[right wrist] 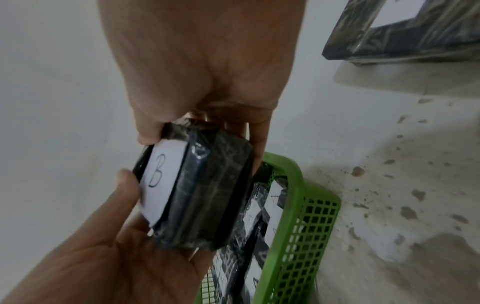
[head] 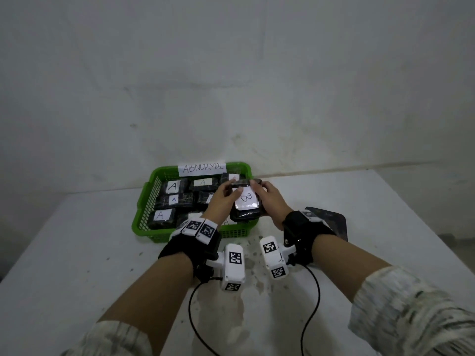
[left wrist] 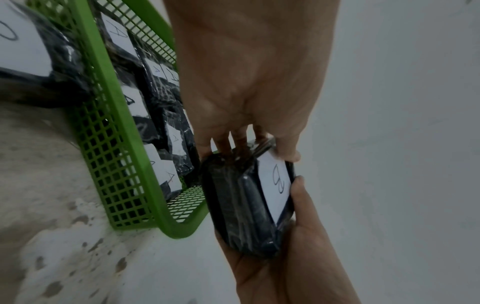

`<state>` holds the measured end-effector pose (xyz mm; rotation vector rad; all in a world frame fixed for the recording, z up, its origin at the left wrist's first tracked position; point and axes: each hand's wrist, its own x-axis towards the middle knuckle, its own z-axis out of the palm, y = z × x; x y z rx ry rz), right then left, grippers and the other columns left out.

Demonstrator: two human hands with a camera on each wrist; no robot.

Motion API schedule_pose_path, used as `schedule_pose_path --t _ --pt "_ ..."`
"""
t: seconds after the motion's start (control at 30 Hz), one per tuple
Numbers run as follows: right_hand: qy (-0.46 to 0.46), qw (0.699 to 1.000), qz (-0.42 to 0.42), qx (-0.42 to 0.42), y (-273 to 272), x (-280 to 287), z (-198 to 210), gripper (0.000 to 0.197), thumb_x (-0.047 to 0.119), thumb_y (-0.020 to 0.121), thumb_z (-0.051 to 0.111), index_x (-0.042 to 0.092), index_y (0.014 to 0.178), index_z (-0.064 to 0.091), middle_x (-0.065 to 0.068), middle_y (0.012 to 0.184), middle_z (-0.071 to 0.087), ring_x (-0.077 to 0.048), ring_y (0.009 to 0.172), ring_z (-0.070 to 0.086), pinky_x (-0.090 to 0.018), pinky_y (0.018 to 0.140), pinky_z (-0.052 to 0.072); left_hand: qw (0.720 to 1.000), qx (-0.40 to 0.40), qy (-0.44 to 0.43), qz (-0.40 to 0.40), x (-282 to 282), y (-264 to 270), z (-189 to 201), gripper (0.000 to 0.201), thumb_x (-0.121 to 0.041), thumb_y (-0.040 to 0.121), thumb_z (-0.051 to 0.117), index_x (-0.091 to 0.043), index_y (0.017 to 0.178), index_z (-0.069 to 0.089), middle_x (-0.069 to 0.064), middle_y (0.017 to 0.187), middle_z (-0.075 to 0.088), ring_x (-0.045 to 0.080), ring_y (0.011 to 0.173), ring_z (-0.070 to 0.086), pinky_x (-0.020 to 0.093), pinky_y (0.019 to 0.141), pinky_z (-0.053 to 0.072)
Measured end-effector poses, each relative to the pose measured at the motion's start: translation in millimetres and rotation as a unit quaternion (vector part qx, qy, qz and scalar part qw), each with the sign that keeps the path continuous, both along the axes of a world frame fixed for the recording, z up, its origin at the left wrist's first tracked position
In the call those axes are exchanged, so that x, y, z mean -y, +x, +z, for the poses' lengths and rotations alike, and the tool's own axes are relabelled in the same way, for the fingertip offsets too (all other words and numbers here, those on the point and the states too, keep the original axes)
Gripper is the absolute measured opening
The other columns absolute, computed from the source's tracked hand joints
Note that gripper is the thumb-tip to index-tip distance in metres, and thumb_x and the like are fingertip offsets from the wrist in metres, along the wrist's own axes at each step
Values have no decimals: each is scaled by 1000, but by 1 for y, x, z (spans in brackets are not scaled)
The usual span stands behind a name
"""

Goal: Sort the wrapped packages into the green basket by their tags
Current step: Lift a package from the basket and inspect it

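Both hands hold one black wrapped package [head: 246, 209] with a white tag marked B, tilted above the near right corner of the green basket [head: 144, 214]. My left hand [head: 232, 188] grips its left end, thumb on the tag. My right hand [head: 259, 191] grips its right end. In the left wrist view the package [left wrist: 239, 205] sits between my left fingers [left wrist: 226, 144] and my right palm. The right wrist view shows the B tag [right wrist: 161, 181] beside the basket rim [right wrist: 293, 185]. Several black packages tagged A [head: 172, 187] lie in the basket.
A paper sign reading ABNORMAL [head: 201, 168] hangs on the basket's far rim. Another black wrapped package [head: 331, 222] lies on the white table [head: 77, 253] to the right of my right wrist. A wall stands close behind the basket. Camera cables trail near the table's front.
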<state>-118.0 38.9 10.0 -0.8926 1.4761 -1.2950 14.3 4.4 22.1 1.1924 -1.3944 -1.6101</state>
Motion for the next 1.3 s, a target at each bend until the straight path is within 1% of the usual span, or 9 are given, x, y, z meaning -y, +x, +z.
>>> schedule_pose_path --t 0.1,0.33,0.4,0.5,0.67,0.87,1.1,1.2,1.3 --pt "-25 999 0 -45 11 -5 -5 36 47 91 57 13 103 55 -1 89 61 -21 84 57 -41 82 47 999 9 -22 23 -4 10 -4 40 -16 92 58 -13 130 50 18 126 57 29 108 59 42 95 49" --pt "-22 998 59 7 25 -11 -6 47 28 86 69 10 125 50 -11 121 64 -27 110 63 -45 98 50 998 -21 -24 47 -5 31 -5 44 -14 91 58 -4 132 46 20 121 59 23 85 61 16 61 52" --pt "-28 998 48 4 25 -12 -5 49 25 87 68 9 129 47 -11 122 63 -24 109 64 -42 97 51 1000 -9 -12 27 -4 36 -6 50 -17 90 61 -8 135 43 20 118 61 21 75 60 16 49 48" --pt "-30 999 30 21 25 -11 -3 53 24 86 69 9 131 45 -13 123 62 -26 107 64 -45 96 52 1000 6 -14 11 -4 39 -10 59 -12 88 63 -13 141 37 20 119 60 27 92 62 25 57 50" --pt "-10 996 77 42 20 -13 0 68 10 78 76 14 135 40 -13 122 62 -29 106 65 -49 93 52 999 -11 -28 36 -3 40 -8 52 -5 90 58 -8 138 39 20 113 60 28 84 60 15 42 47" --pt "-14 996 52 75 18 -16 -1 75 0 77 74 9 141 35 -19 126 59 -32 112 62 -49 96 50 1000 -19 4 -6 -9 35 -11 60 -1 88 58 -16 141 36 16 123 57 29 106 58 29 73 52" --pt "-21 989 93 117 15 -22 2 72 -8 82 65 14 143 33 -19 121 62 -31 107 62 -42 92 52 999 -31 -6 30 -11 37 -14 60 4 88 57 -20 138 34 16 118 54 28 106 55 33 72 53" --pt "-32 993 86 71 17 -22 1 70 10 85 70 17 143 32 -7 118 64 -21 103 65 -40 90 54 988 78 -114 65 -10 37 -20 56 3 79 66 -31 117 42 16 125 44 28 109 53 44 84 54" --pt "-42 996 52 52 19 -23 3 48 28 96 54 16 140 39 -3 112 63 -8 97 61 -27 79 51 992 60 -82 75 -11 33 -14 44 3 85 58 -20 121 46 19 122 48 28 92 58 35 68 54"
